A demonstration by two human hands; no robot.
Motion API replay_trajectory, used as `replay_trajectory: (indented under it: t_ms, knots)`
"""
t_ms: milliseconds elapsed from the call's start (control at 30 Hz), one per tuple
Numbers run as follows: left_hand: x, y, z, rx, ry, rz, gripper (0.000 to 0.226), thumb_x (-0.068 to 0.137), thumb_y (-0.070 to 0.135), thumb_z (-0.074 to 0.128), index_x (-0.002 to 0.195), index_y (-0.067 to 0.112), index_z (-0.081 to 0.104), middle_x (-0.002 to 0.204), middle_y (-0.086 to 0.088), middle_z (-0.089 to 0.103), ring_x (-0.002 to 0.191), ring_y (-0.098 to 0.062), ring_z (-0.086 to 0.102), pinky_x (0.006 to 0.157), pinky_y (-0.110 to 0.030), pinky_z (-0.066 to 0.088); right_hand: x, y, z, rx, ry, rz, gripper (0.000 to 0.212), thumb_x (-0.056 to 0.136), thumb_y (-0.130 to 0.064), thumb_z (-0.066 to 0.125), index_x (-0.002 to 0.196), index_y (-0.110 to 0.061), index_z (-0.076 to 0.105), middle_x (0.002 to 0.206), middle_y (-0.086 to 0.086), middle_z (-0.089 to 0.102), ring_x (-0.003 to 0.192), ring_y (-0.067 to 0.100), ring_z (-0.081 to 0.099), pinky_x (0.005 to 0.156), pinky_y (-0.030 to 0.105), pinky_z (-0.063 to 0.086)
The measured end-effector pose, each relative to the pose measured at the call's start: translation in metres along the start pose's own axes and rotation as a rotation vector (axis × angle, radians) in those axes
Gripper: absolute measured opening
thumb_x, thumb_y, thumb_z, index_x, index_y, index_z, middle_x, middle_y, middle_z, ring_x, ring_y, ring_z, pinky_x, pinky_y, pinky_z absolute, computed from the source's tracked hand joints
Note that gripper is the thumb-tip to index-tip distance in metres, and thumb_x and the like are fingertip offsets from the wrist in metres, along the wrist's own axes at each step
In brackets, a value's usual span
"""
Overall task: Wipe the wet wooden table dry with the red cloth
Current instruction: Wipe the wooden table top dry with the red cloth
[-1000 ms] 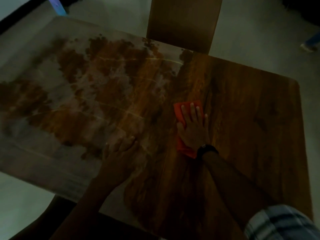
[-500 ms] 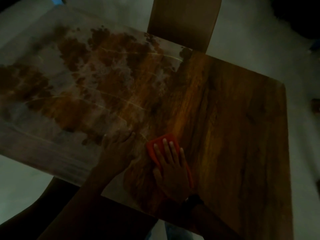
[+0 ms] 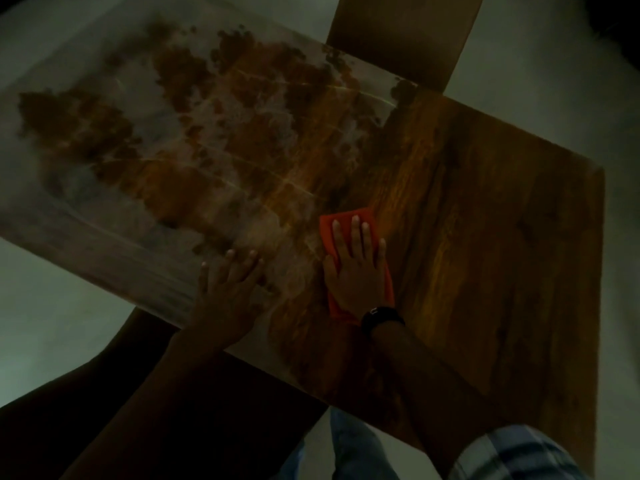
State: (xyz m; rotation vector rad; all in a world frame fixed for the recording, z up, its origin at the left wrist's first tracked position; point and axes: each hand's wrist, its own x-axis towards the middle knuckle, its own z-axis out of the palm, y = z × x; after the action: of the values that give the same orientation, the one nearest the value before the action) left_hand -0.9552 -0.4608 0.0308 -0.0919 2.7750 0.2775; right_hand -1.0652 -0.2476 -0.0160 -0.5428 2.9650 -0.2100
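Pressing: right hand, fingers straight, flat on red cloth
Left hand: fingers spread, flat on wet wooden table
Wrist: black watch

The brown rectangular wooden worktop carries the folded red cloth near its centre, under the flat right hand. The left hand rests on the worktop at 9 o'clock of the cloth, just beside it. The pale wet film spreads toward 10 o'clock. A brown wooden chair back stands behind the far edge at 12 o'clock.
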Motion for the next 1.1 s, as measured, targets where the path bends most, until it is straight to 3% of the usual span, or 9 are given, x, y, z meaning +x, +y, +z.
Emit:
replay_trajectory:
  t_ms: [167,333,433,567,667,767,833,933,1100]
  knots:
    - [-0.01,0.001,0.012,0.024,0.028,-0.048,0.066,0.081,0.049,0.034,0.132,0.014,0.056,0.143,-0.006,0.049,0.127,-0.037,0.049,0.091,-0.065,0.042,-0.059,-0.026,0.005,0.043,-0.044,-0.158,0.063,0.099,-0.05,0.02,0.157,-0.028,0.013,0.165,0.009,0.005,0.152,0.026,0.001,0.12,0.057,0.008]
    - [-0.026,0.0,0.017,-0.099,0.081,-0.031,0.078,0.093,0.062,0.008,0.142,0.014,0.044,0.152,-0.006,0.035,0.14,-0.035,0.031,0.104,-0.064,0.028,-0.14,-0.045,0.013,0.103,-0.109,-0.347,0.058,0.102,-0.051,0.027,0.156,-0.033,0.017,0.165,0.002,0.008,0.153,0.02,0.004,0.118,0.053,0.009]
    - [-0.032,-0.001,0.018,-0.135,0.078,-0.052,0.09,0.088,0.068,-0.006,0.144,0.016,0.041,0.154,-0.004,0.031,0.142,-0.032,0.025,0.107,-0.064,0.026,-0.141,-0.035,0.013,0.043,-0.1,-0.443,0.058,0.102,-0.053,0.033,0.155,-0.035,0.02,0.165,-0.001,0.009,0.152,0.018,0.006,0.117,0.052,0.013]
    - [-0.033,-0.004,0.018,-0.169,0.088,-0.076,0.101,0.077,0.076,-0.016,0.149,0.022,0.03,0.158,0.004,0.018,0.147,-0.022,0.01,0.114,-0.058,0.015,-0.094,-0.019,0.003,0.002,-0.114,-0.369,0.056,0.103,-0.052,0.022,0.156,-0.039,0.009,0.166,-0.004,0.0,0.152,0.018,-0.004,0.12,0.052,0.01]
    - [-0.035,-0.007,0.016,-0.181,0.045,-0.073,0.107,0.069,0.079,-0.024,0.151,0.026,0.019,0.16,0.009,0.006,0.148,-0.018,-0.002,0.117,-0.054,0.006,-0.038,-0.006,0.0,-0.045,-0.043,-0.275,0.057,0.103,-0.051,0.02,0.157,-0.034,0.012,0.166,0.001,0.006,0.152,0.023,0.003,0.12,0.054,0.012]
    - [-0.037,-0.009,0.016,-0.203,0.055,-0.056,0.099,0.075,0.078,-0.015,0.151,0.025,0.019,0.16,0.009,0.005,0.148,-0.016,-0.003,0.117,-0.053,0.004,0.011,-0.002,0.001,-0.018,0.016,-0.144,0.058,0.101,-0.052,0.021,0.155,-0.031,0.024,0.163,0.006,0.021,0.151,0.028,0.016,0.118,0.058,0.015]
    - [-0.04,-0.01,0.018,-0.205,0.06,-0.059,0.088,0.081,0.073,-0.003,0.151,0.025,0.017,0.16,0.009,0.004,0.147,-0.015,-0.003,0.117,-0.051,0.003,0.02,-0.009,0.003,0.01,0.005,-0.101,0.059,0.101,-0.052,0.02,0.155,-0.031,0.024,0.163,0.008,0.019,0.151,0.029,0.014,0.119,0.057,0.009]
    - [-0.043,-0.016,0.023,-0.197,0.085,-0.073,0.085,0.082,0.073,-0.006,0.152,0.027,0.013,0.16,0.01,0.002,0.148,-0.014,-0.004,0.117,-0.048,0.002,-0.004,-0.025,0.007,-0.027,0.046,-0.156,0.055,0.104,-0.048,0.025,0.156,-0.029,0.022,0.164,0.008,0.017,0.152,0.028,0.011,0.12,0.057,0.009]
    - [-0.049,-0.018,0.028,-0.198,0.106,-0.095,0.091,0.078,0.073,-0.019,0.151,0.029,0.012,0.16,0.01,0.004,0.147,-0.01,-0.007,0.116,-0.042,-0.003,-0.083,-0.067,0.014,0.085,-0.058,-0.325,0.055,0.104,-0.045,0.03,0.156,-0.034,0.017,0.165,0.002,0.009,0.153,0.021,0.003,0.121,0.053,0.005]
